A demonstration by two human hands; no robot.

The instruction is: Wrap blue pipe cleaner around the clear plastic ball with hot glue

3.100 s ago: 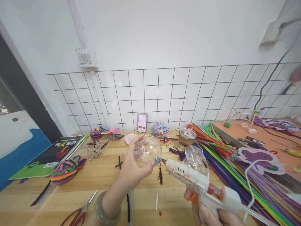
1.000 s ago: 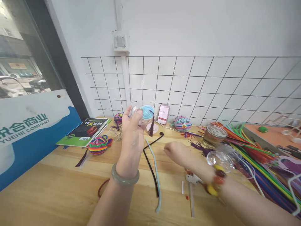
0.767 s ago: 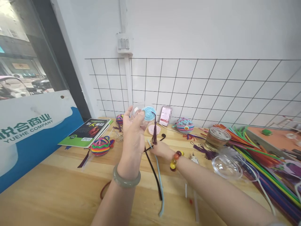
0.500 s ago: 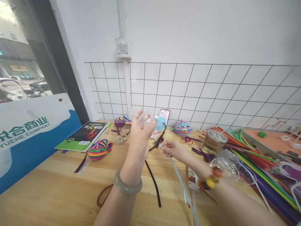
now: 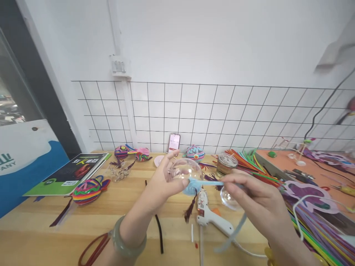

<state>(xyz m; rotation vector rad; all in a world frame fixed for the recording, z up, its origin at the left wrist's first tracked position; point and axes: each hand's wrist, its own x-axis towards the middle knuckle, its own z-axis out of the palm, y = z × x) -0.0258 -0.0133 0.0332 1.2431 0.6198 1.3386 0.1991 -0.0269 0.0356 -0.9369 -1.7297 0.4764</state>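
My left hand (image 5: 169, 177) grips a clear plastic ball (image 5: 187, 168), thumb pressed near a coil of light blue pipe cleaner (image 5: 191, 187) on its lower end. A dark purple tassel (image 5: 190, 210) hangs from that coil. My right hand (image 5: 252, 199) pinches the free light blue strand (image 5: 209, 183), which runs straight and level from the coil to my fingertips. Its loose tail droops below the right hand. Beneath the hands lies a white hot glue gun (image 5: 215, 218) on the wooden table. Behind my right hand is a clear plastic half shell (image 5: 230, 198), partly hidden.
Several wrapped ornaments stand around, including a rainbow one (image 5: 87, 191) at left. A book (image 5: 69, 171) lies near the sign. At the back a phone (image 5: 174, 143) leans on the wire grid. A round tub (image 5: 226, 164) and bundled pipe cleaners (image 5: 318, 231) occupy the right.
My right hand has moved right and pulled the blue strand out level. The ball is lower and the tassel now hangs free. My view has turned right, uncovering the glue gun.
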